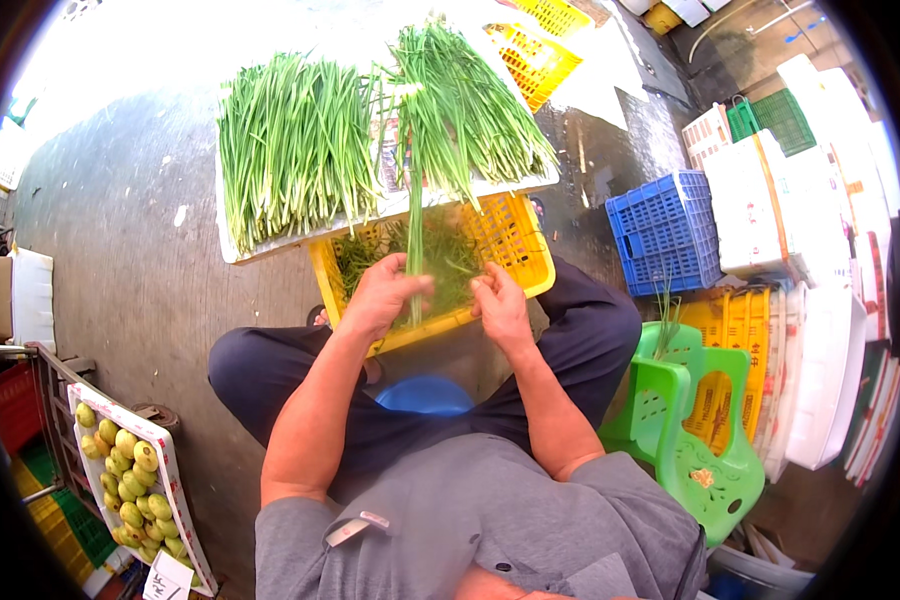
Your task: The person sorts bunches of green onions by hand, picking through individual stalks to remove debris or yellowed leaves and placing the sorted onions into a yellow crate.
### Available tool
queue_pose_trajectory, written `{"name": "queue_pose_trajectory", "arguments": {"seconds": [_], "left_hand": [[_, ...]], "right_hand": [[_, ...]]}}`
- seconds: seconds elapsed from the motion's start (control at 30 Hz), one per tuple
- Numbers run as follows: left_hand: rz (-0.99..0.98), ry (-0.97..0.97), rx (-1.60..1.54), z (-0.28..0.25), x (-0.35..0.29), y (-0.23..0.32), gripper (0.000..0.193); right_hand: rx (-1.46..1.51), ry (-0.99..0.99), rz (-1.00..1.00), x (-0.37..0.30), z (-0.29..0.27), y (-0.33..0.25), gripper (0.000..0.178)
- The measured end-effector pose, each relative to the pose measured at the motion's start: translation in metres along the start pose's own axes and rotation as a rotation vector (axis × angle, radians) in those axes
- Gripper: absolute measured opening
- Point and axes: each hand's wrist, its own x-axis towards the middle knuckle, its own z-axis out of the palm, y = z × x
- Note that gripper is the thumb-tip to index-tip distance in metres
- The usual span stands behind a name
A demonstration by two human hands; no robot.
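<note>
My left hand (378, 298) is closed round a slim bunch of garlic chives (416, 225), whose stalks run upright with their lower ends by my fingers. The bunch overlaps the front edge of a white foam tray (295, 237), which bears a wide left pile of garlic chives (295, 140) and a right pile (470, 115). To the right, my right hand (501, 305) has its fingers pinched together; what they hold, if anything, I cannot make out. Both hands are over a yellow crate (525, 235) with loose green scraps (450, 265) inside, partly blurred.
A green plastic chair (685, 420) with a few stalks on it stands at my right, near a blue crate (665, 232) and stacked white foam boxes (755, 205). At lower left is a tray of yellow-green fruit (135, 480). Something blue and round (425, 395) shows between my legs.
</note>
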Motion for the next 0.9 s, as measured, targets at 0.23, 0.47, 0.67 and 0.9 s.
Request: {"name": "queue_pose_trajectory", "arguments": {"seconds": [0.23, 0.47, 0.67, 0.9], "left_hand": [[0.186, 0.138, 0.308, 0.017, -0.001, -0.002, 0.037], [0.479, 0.295, 0.704, 0.021, 0.0, -0.015, 0.044], [0.24, 0.142, 0.545, 0.026, -0.014, 0.007, 0.044], [0.092, -0.112, -0.161, 0.014, -0.004, -0.003, 0.04]], "right_hand": [[0.03, -0.091, -0.167, 0.0, 0.026, -0.023, 0.021], [-0.223, -0.065, -0.25, 0.018, 0.054, -0.047, 0.017], [0.027, -0.125, -0.098, 0.029, 0.051, -0.028, 0.015], [0.253, -0.072, -0.002, 0.015, 0.046, -0.029, 0.012]]}}
